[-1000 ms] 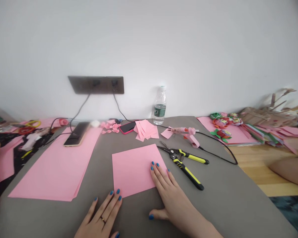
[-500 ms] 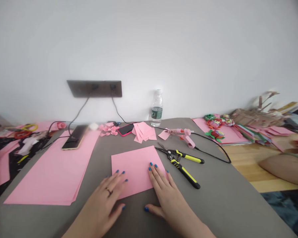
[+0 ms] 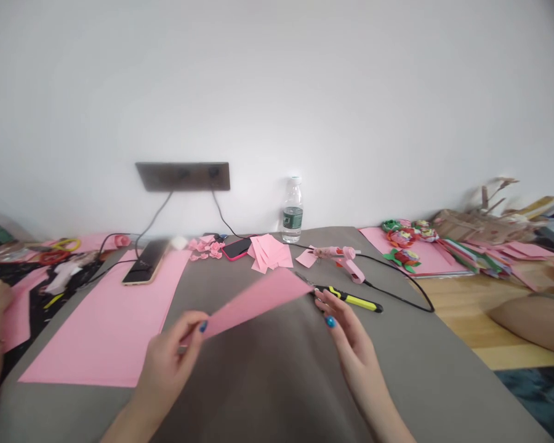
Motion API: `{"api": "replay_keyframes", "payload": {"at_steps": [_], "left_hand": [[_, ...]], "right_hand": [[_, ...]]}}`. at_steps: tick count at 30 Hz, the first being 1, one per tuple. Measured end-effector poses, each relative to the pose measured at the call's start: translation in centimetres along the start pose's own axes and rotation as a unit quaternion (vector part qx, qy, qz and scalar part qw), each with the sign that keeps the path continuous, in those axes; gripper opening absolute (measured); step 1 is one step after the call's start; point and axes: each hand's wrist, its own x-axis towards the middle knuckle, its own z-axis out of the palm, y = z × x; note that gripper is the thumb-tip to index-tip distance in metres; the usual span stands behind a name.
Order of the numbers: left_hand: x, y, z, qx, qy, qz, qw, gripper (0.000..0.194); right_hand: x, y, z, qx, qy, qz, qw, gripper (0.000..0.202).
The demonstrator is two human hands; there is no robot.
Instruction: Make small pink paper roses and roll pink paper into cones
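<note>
My left hand (image 3: 170, 354) pinches the near left edge of a pink sheet of paper (image 3: 258, 301) between thumb and fingers. The sheet is lifted off the grey table and tilted, its far right corner pointing toward my right hand (image 3: 351, 335). That hand is open beside the corner, thumb apart from the curved fingers; whether a fingertip touches the paper is hard to see. Behind the right fingers lie wire pliers with yellow and black handles (image 3: 357, 301), partly covered by the hand and the sheet.
Large pink sheets (image 3: 101, 332) lie at left under a phone (image 3: 146, 263). Small pink squares (image 3: 271, 251), a pink glue gun (image 3: 348, 264) and a water bottle (image 3: 292, 212) stand toward the wall. Paper flowers (image 3: 401, 246) are at right. Other people's arms (image 3: 530, 320) show at both sides.
Both hands lay flat on the pink sheet before. Now my left hand has picked it up by the edge and tilted it, and my right hand has moved right, off the sheet.
</note>
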Motion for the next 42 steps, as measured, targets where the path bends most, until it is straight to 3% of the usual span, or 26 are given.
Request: {"api": "replay_keyframes", "payload": {"at_steps": [2, 4, 7, 9, 12, 15, 20, 24, 28, 31, 33, 37, 42], "left_hand": [[0.3, 0.4, -0.4, -0.061, 0.044, -0.113, 0.991, 0.016], [0.6, 0.7, 0.1, -0.123, 0.044, -0.174, 0.976, 0.024], [0.7, 0.6, 1.6, -0.213, -0.007, -0.239, 0.947, 0.032], [0.5, 0.4, 2.5, -0.291, -0.048, -0.283, 0.913, 0.038], [0.1, 0.2, 3.0, -0.395, -0.095, -0.332, 0.851, 0.045], [0.0, 0.2, 3.1, -0.408, -0.108, -0.335, 0.842, 0.049], [0.4, 0.7, 3.8, -0.348, -0.141, -0.329, 0.867, 0.05], [0.3, 0.7, 3.8, -0.396, -0.196, -0.333, 0.833, 0.048], [0.2, 0.3, 2.5, -0.435, -0.256, -0.311, 0.805, 0.046], [0.4, -0.1, 1.7, -0.447, -0.267, -0.327, 0.788, 0.053], [0.6, -0.4, 1.8, -0.448, -0.221, -0.343, 0.795, 0.054], [0.9, -0.1, 2.7, -0.372, -0.109, -0.338, 0.858, 0.051], [0.7, 1.3, 2.9, -0.287, -0.041, -0.336, 0.896, 0.048]], "right_hand": [[0.9, -0.3, 0.7, 0.092, -0.037, 0.029, 0.995, 0.059], [1.9, -1.1, 2.0, 0.175, -0.095, 0.055, 0.978, 0.064], [3.2, -2.9, 3.9, 0.24, -0.108, 0.116, 0.958, 0.06], [3.6, -4.0, 4.5, 0.236, -0.102, 0.142, 0.956, 0.058], [3.5, -4.8, 4.5, 0.201, -0.169, 0.16, 0.952, 0.054], [3.1, -4.7, 4.3, 0.187, -0.222, 0.173, 0.941, 0.053], [3.1, -4.2, 4.7, 0.182, -0.18, 0.18, 0.95, 0.055], [3.3, -4.4, 4.8, 0.179, -0.153, 0.169, 0.957, 0.055], [3.5, -4.6, 4.5, 0.161, -0.12, 0.176, 0.964, 0.057], [3.6, -4.4, 4.4, 0.154, -0.117, 0.18, 0.964, 0.056], [3.4, -4.2, 4.6, 0.151, -0.155, 0.184, 0.959, 0.056], [2.6, -4.7, 5.0, 0.158, -0.24, 0.161, 0.944, 0.051], [2.3, -6.6, 4.8, 0.184, -0.145, 0.111, 0.966, 0.049]]}}
